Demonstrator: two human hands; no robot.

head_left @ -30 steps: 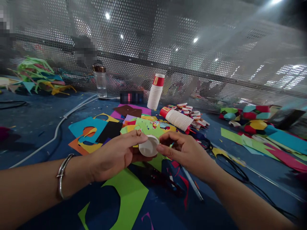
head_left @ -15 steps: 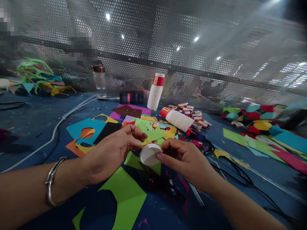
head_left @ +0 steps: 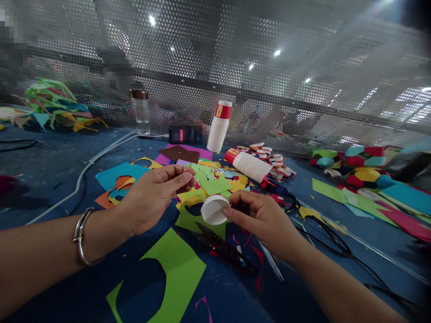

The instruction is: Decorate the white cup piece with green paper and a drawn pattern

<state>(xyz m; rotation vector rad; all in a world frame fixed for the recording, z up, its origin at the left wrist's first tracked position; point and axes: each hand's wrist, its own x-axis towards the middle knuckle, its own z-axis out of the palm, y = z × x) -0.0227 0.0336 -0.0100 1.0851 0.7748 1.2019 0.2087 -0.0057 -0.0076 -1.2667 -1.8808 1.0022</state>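
My right hand point(head_left: 257, 220) pinches a shallow, round white piece point(head_left: 214, 211) that looks like a cut-off paper cup bottom. It is tilted, with its hollow side facing me. My left hand point(head_left: 161, 195) is apart from it to the left, thumb and fingertips pressed together; whatever they hold, if anything, is too small to make out. Below the cup bottom lies a pair of dark scissors point(head_left: 215, 244). Green paper point(head_left: 182, 273) with a curved cut-out lies nearer to me. Light green scraps point(head_left: 213, 181) lie just beyond my hands.
A stack of paper cups point(head_left: 218, 130) stands at the back, and another stack point(head_left: 251, 166) lies on its side beside cut cup pieces point(head_left: 276, 161). A glass bottle point(head_left: 140, 112) stands back left. Black cable point(head_left: 336, 242), white cable point(head_left: 79, 181) and coloured paper shapes point(head_left: 367, 172) lie around.
My left hand has moved up and left, away from the cup bottom, and its fingers have closed together. My right hand keeps hold of the cup bottom, moved slightly right and up.
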